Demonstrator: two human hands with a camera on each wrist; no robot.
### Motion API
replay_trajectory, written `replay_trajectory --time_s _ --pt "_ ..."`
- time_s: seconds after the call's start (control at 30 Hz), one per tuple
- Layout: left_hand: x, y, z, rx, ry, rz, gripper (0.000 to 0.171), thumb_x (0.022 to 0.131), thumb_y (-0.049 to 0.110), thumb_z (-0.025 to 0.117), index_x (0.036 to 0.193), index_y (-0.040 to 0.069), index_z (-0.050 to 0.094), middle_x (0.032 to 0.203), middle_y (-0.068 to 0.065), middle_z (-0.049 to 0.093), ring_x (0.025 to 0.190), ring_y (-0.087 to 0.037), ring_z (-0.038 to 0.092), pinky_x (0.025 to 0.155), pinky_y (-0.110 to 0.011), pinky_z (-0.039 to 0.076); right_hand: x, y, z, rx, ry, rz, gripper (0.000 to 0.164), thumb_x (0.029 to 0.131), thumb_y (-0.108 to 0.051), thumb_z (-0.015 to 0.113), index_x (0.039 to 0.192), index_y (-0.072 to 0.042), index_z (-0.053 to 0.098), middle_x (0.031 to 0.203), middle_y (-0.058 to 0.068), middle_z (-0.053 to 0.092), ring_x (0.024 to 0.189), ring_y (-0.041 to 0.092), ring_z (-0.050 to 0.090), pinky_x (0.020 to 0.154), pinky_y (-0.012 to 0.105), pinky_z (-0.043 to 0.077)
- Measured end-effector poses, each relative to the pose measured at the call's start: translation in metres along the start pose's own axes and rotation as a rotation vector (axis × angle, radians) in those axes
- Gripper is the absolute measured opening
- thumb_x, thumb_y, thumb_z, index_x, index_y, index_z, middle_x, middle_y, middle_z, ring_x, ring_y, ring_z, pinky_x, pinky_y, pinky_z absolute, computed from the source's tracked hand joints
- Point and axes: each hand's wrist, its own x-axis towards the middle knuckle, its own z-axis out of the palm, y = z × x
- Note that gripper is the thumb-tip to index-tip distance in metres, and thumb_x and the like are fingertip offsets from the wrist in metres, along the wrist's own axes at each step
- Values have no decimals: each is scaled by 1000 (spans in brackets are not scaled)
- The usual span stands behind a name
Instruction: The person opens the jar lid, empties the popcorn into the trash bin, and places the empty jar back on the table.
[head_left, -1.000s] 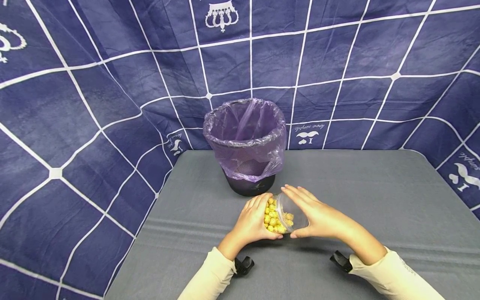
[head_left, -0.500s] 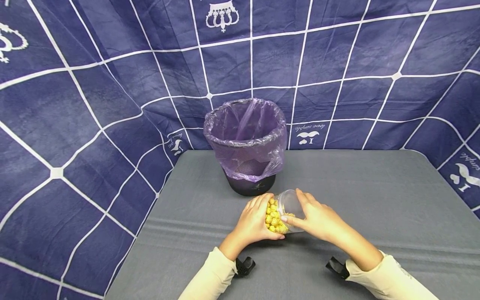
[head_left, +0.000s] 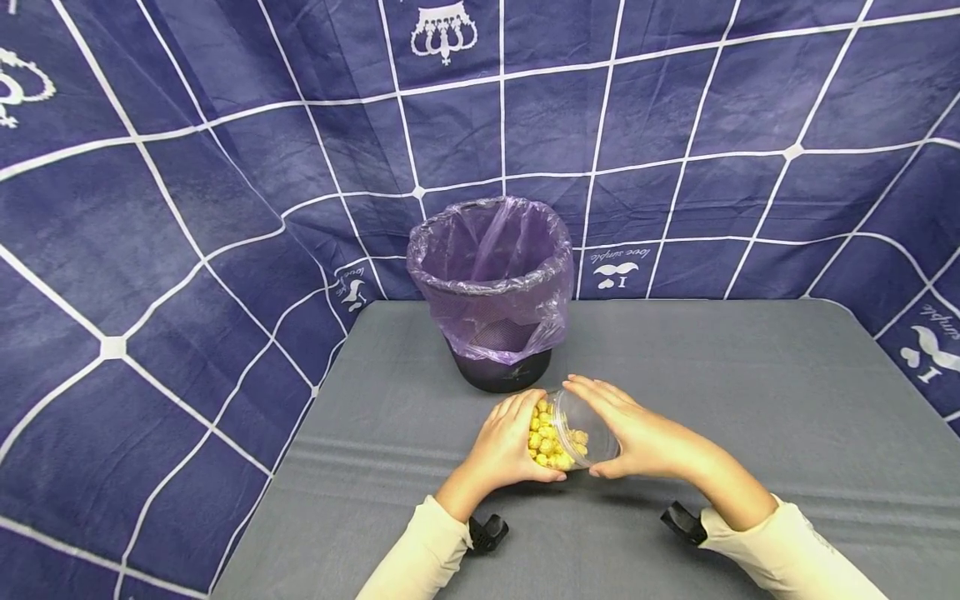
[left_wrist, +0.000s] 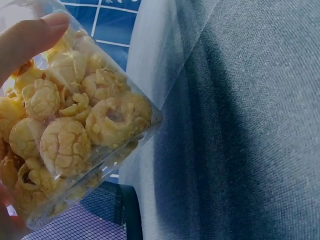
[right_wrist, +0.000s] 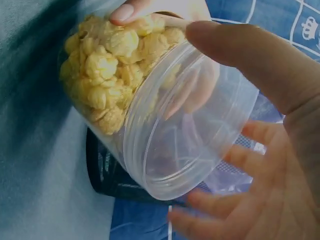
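Note:
A clear plastic jar [head_left: 542,450] of yellow popcorn [right_wrist: 102,65] lies tilted on its side, with its screw lid [right_wrist: 200,145] facing right. My left hand [head_left: 498,446] grips the jar body from the left, thumb below and fingers over the top. In the left wrist view, popcorn pieces press against the jar's base end. At the other end my right hand [head_left: 645,437] spans the translucent lid, thumb along one side. Its other fingers [right_wrist: 240,220] are spread and blurred around the far edge of the lid, which looks sharp.
Just behind the jar stands a black mesh wastebasket [head_left: 506,375] lined with a purple bag [head_left: 487,287]. Grey cloth [head_left: 712,375] covers the table. A blue curtain [head_left: 652,108] with white lines hangs at the back and sides.
My right hand first turned, its thumb rising onto the front of the lid, then rotated back with the thumb low again. The left hand and jar have barely moved.

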Motion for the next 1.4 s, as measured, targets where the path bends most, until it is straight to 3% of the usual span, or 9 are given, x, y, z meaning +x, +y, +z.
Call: replay_trajectory --time_s 0.13,0.27,0.4,0.57,0.73,0.83,0.93,1.13,1.4 --pt "1 0 -1 -6 -2 -4 105 45 59 78 126 4 40 122 -7 48 111 -21 45 93 -35 37 -1 -5 0 11 16 100 99 70 -46 72 143 -11 16 145 15 18 128 35 23 99 51 26" --pt "2 1 -2 -2 -6 -13 106 44 59 78 126 4 39 123 -7 47 112 -21 45 93 -35 37 1 -14 3 -54 57 307 95 76 -64 53 141 -4 19 138 21 30 116 39 42 89 52 37" --pt "2 2 -2 0 -30 -18 107 44 60 78 127 5 39 124 -7 46 114 -21 44 94 -35 36 3 -20 6 -128 47 440 98 74 -69 49 139 0 23 126 25 42 95 43 54 77 53 43" --pt "2 1 -1 3 -33 1 106 45 59 78 127 5 39 123 -7 47 112 -20 45 94 -34 36 2 -17 5 -113 45 361 94 71 -63 59 139 -7 27 123 19 44 87 39 57 71 50 46" --pt "-1 0 0 5 -43 5 106 45 59 78 127 4 39 123 -8 47 111 -21 45 92 -35 37 -1 -6 3 -29 2 103 98 64 -36 77 142 -16 22 138 14 29 115 33 42 89 47 40" --pt "-2 0 -1 2 -47 -2 106 45 59 78 127 4 39 123 -8 47 112 -21 45 92 -35 37 -2 -3 1 -5 -26 32 104 61 -29 81 143 -18 18 145 12 19 127 34 25 98 50 28" --pt "-1 0 -1 0 -41 -6 106 45 59 78 126 4 39 122 -8 47 111 -20 45 92 -34 37 -3 -5 1 -7 -4 105 101 67 -39 76 144 -16 14 145 14 18 127 36 25 98 52 27" --pt "-1 3 0 8 -32 -14 106 44 60 78 125 4 40 121 -7 48 111 -21 46 93 -34 37 2 -15 2 -69 86 440 89 82 -62 44 138 3 23 130 28 38 110 44 44 86 56 37" --pt "-2 3 1 40 -34 -17 105 44 60 78 126 5 40 122 -7 47 112 -21 45 93 -34 36 7 -20 6 -80 54 481 91 77 -64 50 133 5 32 120 31 44 100 45 51 79 55 42"
